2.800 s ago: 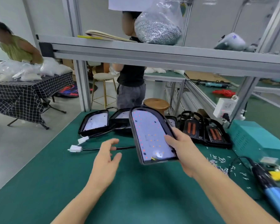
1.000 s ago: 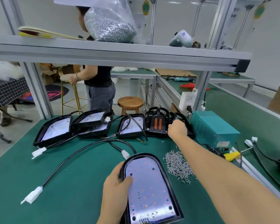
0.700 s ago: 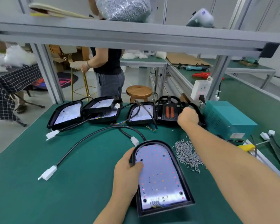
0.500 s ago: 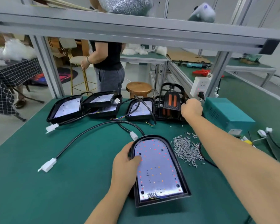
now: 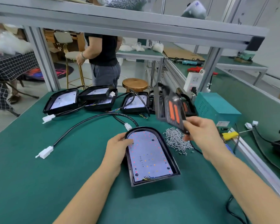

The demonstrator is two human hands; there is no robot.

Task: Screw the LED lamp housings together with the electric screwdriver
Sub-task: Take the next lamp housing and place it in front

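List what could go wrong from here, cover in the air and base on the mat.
1. The right hand pinches only a corner of the lamp cover; it may slip and drop onto the loose screws.
2. Wires at the lamp base near edge could get pinched under the cover.
3. The left hand steadies just one side; the base may shift.

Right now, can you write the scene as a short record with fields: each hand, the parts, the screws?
left hand: rests on the left edge of the LED housing, thumb on the board
right hand: holds a back cover with orange parts in the air, tilted
LED housing: flat on the green mat, LED board facing up
screws: loose pile right of the housing
electric screwdriver: cannot tell where it is
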